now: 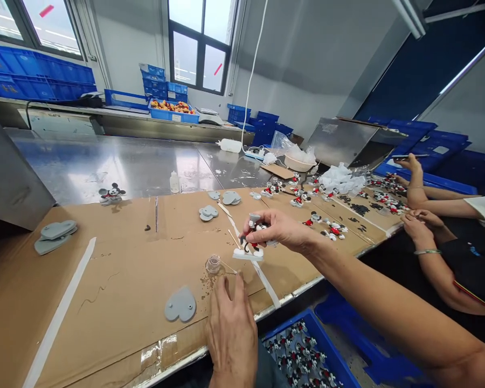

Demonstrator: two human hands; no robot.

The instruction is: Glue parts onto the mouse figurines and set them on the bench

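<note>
My right hand (pixel 281 229) is closed round a small cartoon mouse figurine (pixel 251 243), holding it upright on a pale flat base just above the cardboard-covered table (pixel 117 280). My left hand (pixel 230 318) rests near the table's front edge, fingers pinched on a thin stick whose tip reaches to a small clear glue pot (pixel 213 263). A grey heart-shaped base (pixel 180 305) lies left of that hand.
More grey bases (pixel 55 235) and a finished figurine (pixel 111 194) lie farther back. Other people's hands (pixel 418 223) work among figurines at the right. A blue bin (pixel 303 350) of figurines sits below the table edge. A small bottle (pixel 174 182) stands on the steel surface.
</note>
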